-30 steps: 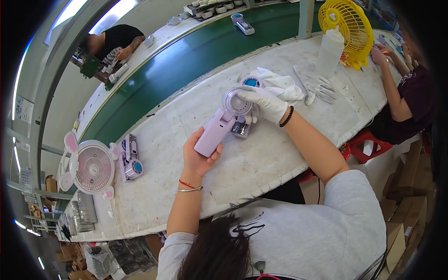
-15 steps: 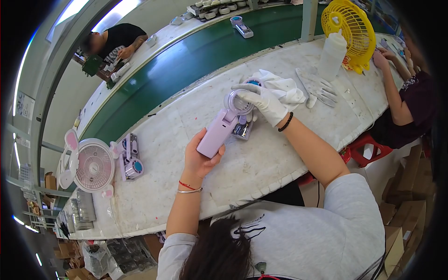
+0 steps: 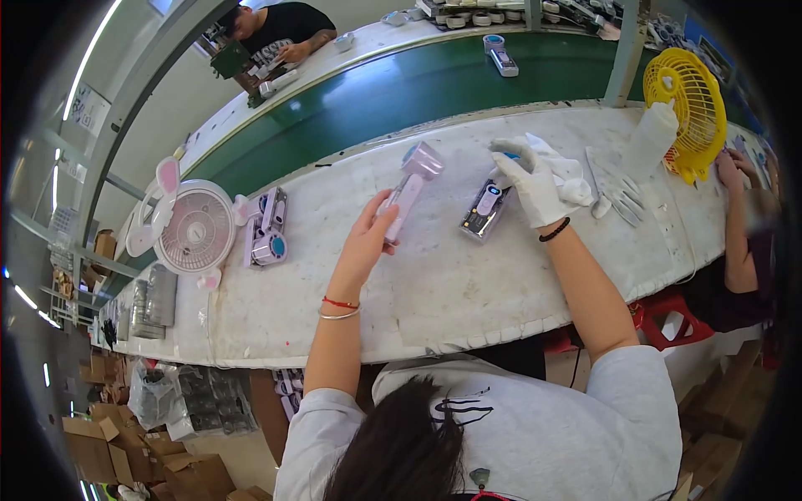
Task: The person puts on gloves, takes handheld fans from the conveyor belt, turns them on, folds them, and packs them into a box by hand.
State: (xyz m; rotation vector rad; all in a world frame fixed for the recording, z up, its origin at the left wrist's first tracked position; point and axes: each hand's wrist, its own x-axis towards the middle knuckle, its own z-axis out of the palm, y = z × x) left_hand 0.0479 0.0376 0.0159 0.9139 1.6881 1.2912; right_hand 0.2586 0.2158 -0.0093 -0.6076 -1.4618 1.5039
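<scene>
Bare left hand (image 3: 368,234), wearing a red cord and a silver bangle at the wrist, curls its fingers around the slim handle of a lilac plastic handheld device with a round, drum-shaped head (image 3: 404,199), which is tilted, head upward, over a long white worktable (image 3: 451,296). To its right, the right hand (image 3: 535,190), in a white fabric glove with a black bead bracelet at the wrist, is partly open, thumb and fingers apart, at the upper end of a second unit in a clear tray with a small oval display (image 3: 484,209); whether it touches that unit, I cannot tell. Just beyond the glove lies a crumpled white cloth-like bundle (image 3: 571,179), and beside that a flat greyish-white work glove (image 3: 620,199). Farther right stand a translucent squeeze bottle (image 3: 652,140) and a yellow plastic fan (image 3: 692,108). At left, lilac-and-silver units (image 3: 267,234) sit near a white fan with pink rabbit ears (image 3: 195,232). Behind the table runs a glossy green conveyor belt (image 3: 376,92); across it, a person in a black shirt (image 3: 288,29) works.
</scene>
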